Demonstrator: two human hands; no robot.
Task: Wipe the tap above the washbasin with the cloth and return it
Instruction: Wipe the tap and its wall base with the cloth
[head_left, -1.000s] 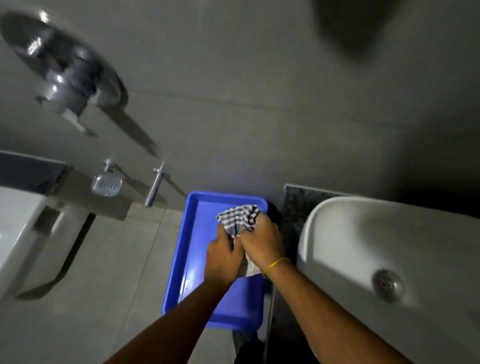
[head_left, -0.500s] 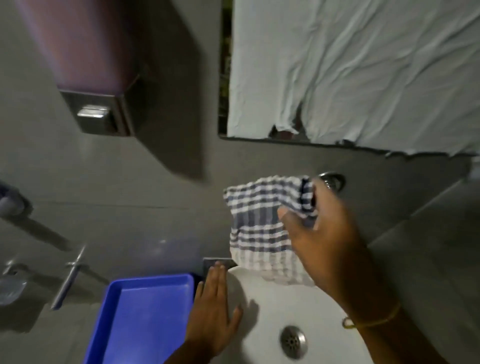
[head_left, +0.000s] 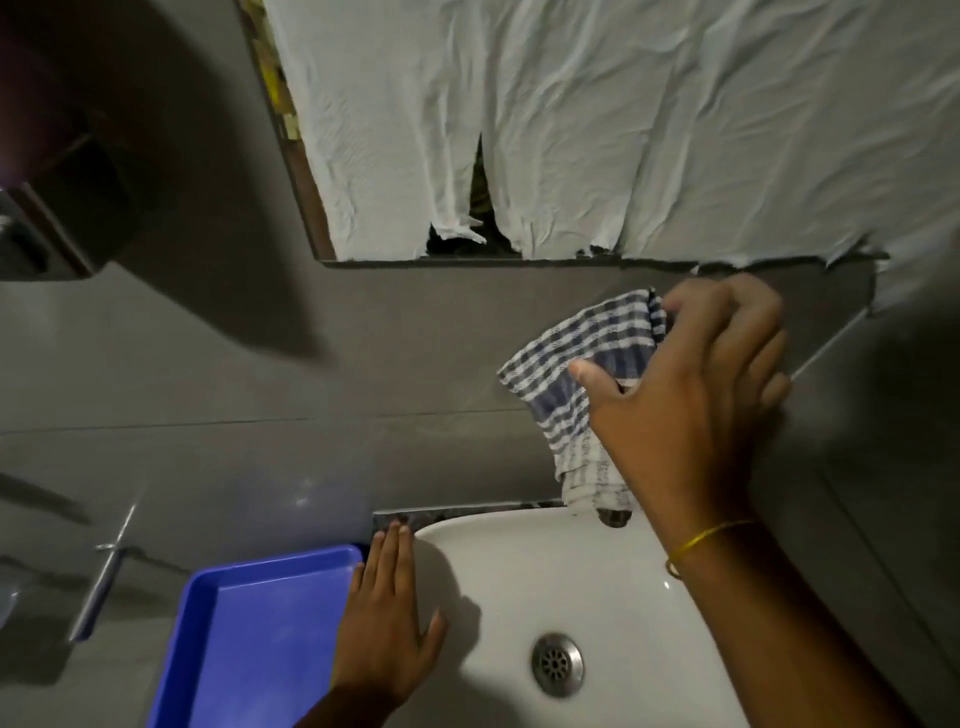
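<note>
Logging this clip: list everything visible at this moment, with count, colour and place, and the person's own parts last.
cloth: one, blue-and-white checked, draped over the tap above the washbasin
tap: one, metal, mostly hidden, only its spout end shows
washbasin: one, white, lower right
drain: one, metal, in the basin
tray: one, blue, left of the basin
white sheet: one, crumpled, covering the mirror
dispenser: one, dark, upper left wall
wristband: one, yellow, right wrist
left hand: flat on the basin rim
right hand: gripping the cloth
</note>
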